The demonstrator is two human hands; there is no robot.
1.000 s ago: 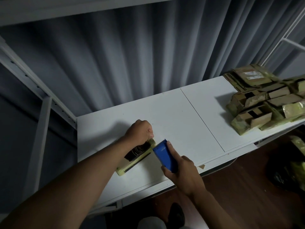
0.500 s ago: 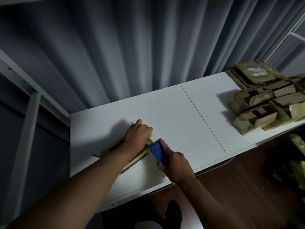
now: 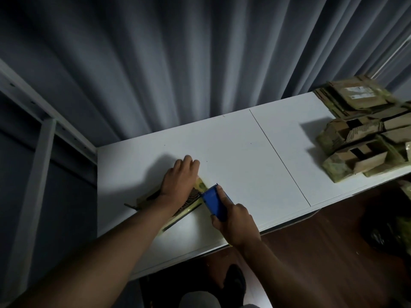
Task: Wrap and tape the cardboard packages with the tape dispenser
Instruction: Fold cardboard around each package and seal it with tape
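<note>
A flat cardboard package (image 3: 189,204) wrapped in yellowish tape lies on the white table (image 3: 240,152) near its front left. My left hand (image 3: 180,181) presses down on top of it, fingers curled, covering most of it. My right hand (image 3: 234,221) grips the blue tape dispenser (image 3: 214,202), whose toothed front end touches the package's right end next to my left hand. The package's left end sticks out past my wrist.
A heap of taped cardboard packages (image 3: 364,138) fills the table's right end. A grey curtain (image 3: 200,63) hangs behind the table, and a white metal frame (image 3: 42,138) stands at the left. Dark wooden floor (image 3: 333,241) and a dark bag lie lower right.
My left hand has flattened the package onto the table and slid further over it. The dispenser has moved up against the package's right end.
</note>
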